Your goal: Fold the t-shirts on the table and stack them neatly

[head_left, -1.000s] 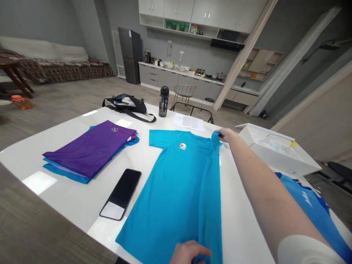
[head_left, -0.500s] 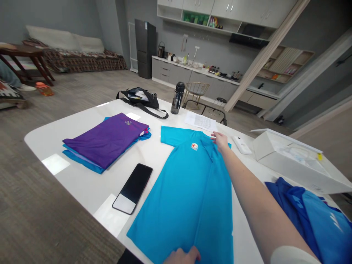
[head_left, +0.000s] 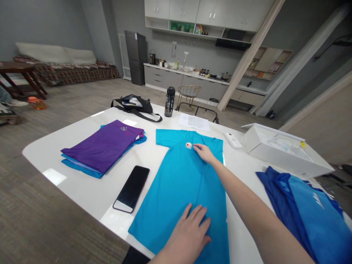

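A turquoise T-shirt (head_left: pixel 176 183) lies on the white table, one sleeve spread out to the left and its right side folded inward. A round badge with a red star (head_left: pixel 188 145) sits on its chest. My left hand (head_left: pixel 191 231) rests on the lower part of the shirt, fingers apart and holding nothing. Up by the badge, my right hand (head_left: pixel 204 152) touches the fabric near the collar, with its fingers stretched to the left and no cloth visibly gripped. Left of the shirt lies a black phone (head_left: pixel 132 189).
A folded purple shirt (head_left: pixel 107 146) tops a stack at the left. Blue shirts (head_left: pixel 302 209) lie at the right beside a white box (head_left: pixel 277 157). Behind are a black bag (head_left: pixel 137 106), a bottle (head_left: pixel 169 102), printed paper (head_left: pixel 194 122) and a white device (head_left: pixel 233 140).
My right hand has moved from the collar's right side leftward and nearer, to beside the badge. My left hand has slid forward onto the shirt and spread out. The view has shifted slightly.
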Demonstrator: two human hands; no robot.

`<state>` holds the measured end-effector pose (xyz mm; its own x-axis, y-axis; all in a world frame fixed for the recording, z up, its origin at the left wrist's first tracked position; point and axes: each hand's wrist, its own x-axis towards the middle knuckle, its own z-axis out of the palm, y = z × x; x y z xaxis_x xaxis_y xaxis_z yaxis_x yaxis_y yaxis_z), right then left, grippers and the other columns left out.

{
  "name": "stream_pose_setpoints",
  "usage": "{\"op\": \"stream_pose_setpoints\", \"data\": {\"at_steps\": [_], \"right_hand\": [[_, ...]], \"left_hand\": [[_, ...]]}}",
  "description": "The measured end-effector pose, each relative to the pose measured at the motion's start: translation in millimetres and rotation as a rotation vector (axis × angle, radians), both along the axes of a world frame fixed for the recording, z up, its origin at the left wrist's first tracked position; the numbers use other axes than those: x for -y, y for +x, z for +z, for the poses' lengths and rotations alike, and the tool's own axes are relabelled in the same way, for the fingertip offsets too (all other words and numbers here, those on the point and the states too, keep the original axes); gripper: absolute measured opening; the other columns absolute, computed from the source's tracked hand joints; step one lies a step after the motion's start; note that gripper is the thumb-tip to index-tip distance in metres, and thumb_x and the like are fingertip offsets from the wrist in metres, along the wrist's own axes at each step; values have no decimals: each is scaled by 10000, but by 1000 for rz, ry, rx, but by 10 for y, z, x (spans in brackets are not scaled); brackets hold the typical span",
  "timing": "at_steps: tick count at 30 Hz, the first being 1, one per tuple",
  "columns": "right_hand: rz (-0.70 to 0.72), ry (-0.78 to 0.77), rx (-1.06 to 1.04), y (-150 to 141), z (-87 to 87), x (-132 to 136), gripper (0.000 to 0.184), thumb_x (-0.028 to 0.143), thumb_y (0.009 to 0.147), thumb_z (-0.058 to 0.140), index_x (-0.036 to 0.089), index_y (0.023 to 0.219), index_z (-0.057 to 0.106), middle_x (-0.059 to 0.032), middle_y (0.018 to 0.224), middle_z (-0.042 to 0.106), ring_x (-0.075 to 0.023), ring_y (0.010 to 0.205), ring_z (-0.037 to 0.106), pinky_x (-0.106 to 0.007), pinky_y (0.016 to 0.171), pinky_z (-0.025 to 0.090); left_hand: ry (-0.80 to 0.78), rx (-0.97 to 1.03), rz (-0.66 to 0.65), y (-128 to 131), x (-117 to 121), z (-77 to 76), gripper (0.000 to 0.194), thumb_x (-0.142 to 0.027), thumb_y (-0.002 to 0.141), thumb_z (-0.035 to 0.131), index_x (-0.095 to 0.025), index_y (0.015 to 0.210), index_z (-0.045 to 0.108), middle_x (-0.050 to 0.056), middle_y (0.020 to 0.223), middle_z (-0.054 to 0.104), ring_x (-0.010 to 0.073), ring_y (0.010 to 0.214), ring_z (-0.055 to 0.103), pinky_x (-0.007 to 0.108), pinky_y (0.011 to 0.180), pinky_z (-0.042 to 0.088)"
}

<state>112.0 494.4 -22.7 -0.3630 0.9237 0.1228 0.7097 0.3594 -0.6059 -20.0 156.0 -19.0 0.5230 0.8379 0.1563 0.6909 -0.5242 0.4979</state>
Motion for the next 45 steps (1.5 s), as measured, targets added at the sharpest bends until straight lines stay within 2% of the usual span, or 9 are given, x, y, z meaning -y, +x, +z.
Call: {"op": "stream_pose_setpoints", "data": {"at_steps": [4,8,12,15,19,26,30,36,45], "right_hand": [[-178,56,195,94,-76,128,482,440,1043,410,184,1401,607,-124,1515,526,-308,1424,453,-497,1185,320],[-192,-42,307,124,-180,151,576,565,1048,317,272,1514,483,-65,1658,301,-335,1539,228,-664,1209,133],[-366,124,271,247,-146,-103,601,466,1073,189,178,1557,401,-105,1666,279,-269,1547,208,-537,1249,147],[-489,71,308,485,-100,-362,601,325,1062,133,67,1498,456,-191,1576,420,-262,1487,343,-421,1225,251],[-504,-46,367,818,-178,-522,632,405,1048,218,15,1480,465,-247,1522,466,-322,1440,416,-454,1189,316],[-613,-86,485,987,-304,-590,685,509,1027,247,132,1596,302,-170,1670,235,-331,1542,193,-700,1194,55],[-568,103,435,970,-218,-752,582,402,1025,297,241,1582,345,-120,1673,246,-304,1532,215,-690,1180,167],[-620,27,431,1091,-127,-968,372,353,956,475,183,1210,687,-190,1440,529,-339,1344,482,-544,1071,411],[-753,83,473,1126,-181,-989,314,290,981,423,157,1147,655,-220,1297,595,-383,1264,514,-649,1029,348]], "left_hand": [[-98,-45,-47,-66,-8,31,586,-452,1037,426,-253,1583,347,73,1668,284,273,1548,238,572,1253,229],[-201,-62,-92,-110,4,149,643,-476,1028,412,-279,1617,246,56,1692,160,289,1570,138,631,1258,135],[-281,-63,-129,-105,-28,228,645,-487,1033,374,-264,1621,231,66,1694,130,292,1575,88,651,1255,73],[-328,-85,-131,-92,-69,242,640,-500,1035,355,-269,1620,233,65,1692,133,300,1574,91,655,1251,83],[-351,-125,-175,-58,-128,123,656,-531,1035,333,-235,1616,254,101,1684,152,316,1568,122,662,1242,112],[-259,-175,-178,36,-146,-177,684,-583,1026,326,-223,1607,294,117,1672,214,352,1550,197,669,1214,178],[-234,-178,-191,26,-132,-248,659,-551,1044,302,-219,1612,282,130,1664,255,366,1536,237,666,1191,207],[-52,-185,-176,38,-125,-449,590,-506,1064,289,-260,1600,315,96,1620,382,322,1472,385,597,1139,339],[210,-170,-67,33,-74,-585,556,-483,1066,343,-293,1588,324,45,1578,456,243,1423,458,455,1134,389]]}}
